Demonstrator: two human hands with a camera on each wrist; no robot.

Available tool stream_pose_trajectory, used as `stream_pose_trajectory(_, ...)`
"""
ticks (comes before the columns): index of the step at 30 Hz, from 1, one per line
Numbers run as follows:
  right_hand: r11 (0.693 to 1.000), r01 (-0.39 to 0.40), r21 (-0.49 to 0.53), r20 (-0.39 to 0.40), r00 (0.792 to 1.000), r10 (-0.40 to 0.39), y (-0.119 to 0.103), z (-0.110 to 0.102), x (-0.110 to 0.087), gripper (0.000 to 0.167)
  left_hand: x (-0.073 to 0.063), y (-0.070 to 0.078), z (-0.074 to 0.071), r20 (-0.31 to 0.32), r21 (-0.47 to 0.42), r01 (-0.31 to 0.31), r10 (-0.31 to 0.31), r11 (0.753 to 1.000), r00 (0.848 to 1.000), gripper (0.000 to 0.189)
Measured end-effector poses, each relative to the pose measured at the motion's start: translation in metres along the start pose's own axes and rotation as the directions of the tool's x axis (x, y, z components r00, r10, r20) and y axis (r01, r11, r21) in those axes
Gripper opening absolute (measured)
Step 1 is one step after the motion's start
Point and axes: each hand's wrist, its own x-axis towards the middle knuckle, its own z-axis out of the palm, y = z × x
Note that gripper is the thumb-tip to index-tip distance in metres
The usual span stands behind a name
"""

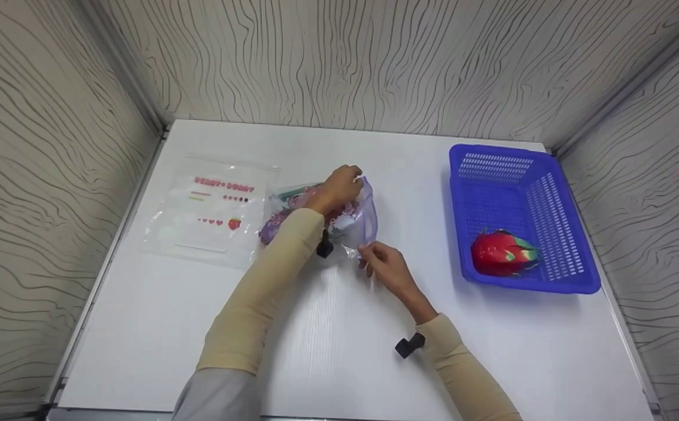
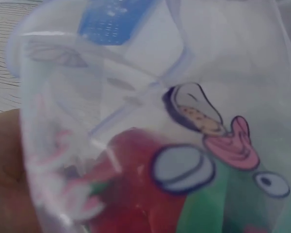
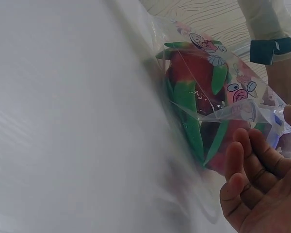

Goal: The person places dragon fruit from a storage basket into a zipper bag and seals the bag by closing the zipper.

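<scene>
A clear zip bag (image 1: 367, 213) with cartoon prints and a lilac edge lies at the middle of the table. Inside it is a red dragon fruit (image 3: 196, 87) with green scales, close to the camera in the left wrist view. A purple item (image 1: 270, 229) shows at the bag's left end, its kind unclear. My left hand (image 1: 339, 187) reaches over the bag and holds the far end of its mouth, the fingertips partly hidden. At the near corner of the mouth, my right hand (image 1: 391, 269) pinches the plastic between thumb and fingers.
Flat on the table's left lies another clear bag (image 1: 211, 204) with red lettering and a strawberry print. On the right stands a blue plastic basket (image 1: 459, 234) holding a red dragon fruit (image 1: 500, 252). Patterned panels (image 1: 339, 64) enclose the table's back and sides.
</scene>
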Motion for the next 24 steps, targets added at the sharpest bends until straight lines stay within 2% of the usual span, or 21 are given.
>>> stream_pose_trajectory(2,1.000,0.005,0.008,0.003,1.000,-0.005,-0.0001,0.0019,-0.0001,0.031,0.0017,0.0001,0.0021,-0.004,0.014,-0.002,0.002,1.000,1.000,0.044)
stream_pose_trajectory(5,1.000,0.002,0.019,0.007,1.000,-0.002,0.0004,0.0039,-0.0004,0.028,0.0031,0.0006,0.0048,0.012,0.038,0.028,-0.028,0.999,1.000,0.045)
stream_pose_trajectory(9,0.999,-0.012,0.042,0.003,1.000,0.012,0.0012,0.0050,-0.0015,0.024,0.0025,0.0034,0.0064,0.068,0.075,0.079,-0.084,0.994,0.994,0.051)
stream_pose_trajectory(13,0.998,-0.020,0.060,-0.001,1.000,0.020,0.0020,0.0058,-0.0022,0.022,0.0018,0.0059,0.0064,0.086,0.117,0.063,-0.073,0.991,0.994,0.053)
stream_pose_trajectory(18,0.998,-0.019,0.063,-0.008,1.000,0.020,0.0038,0.0060,-0.0036,0.021,0.0037,0.0036,0.0083,0.035,0.113,0.037,-0.041,0.993,0.999,0.048)
stream_pose_trajectory(24,0.997,-0.014,0.077,-0.024,1.000,0.016,0.0020,0.0025,-0.0054,0.018,0.0064,-0.0005,0.0075,-0.040,0.003,0.032,-0.032,0.999,0.999,0.036)
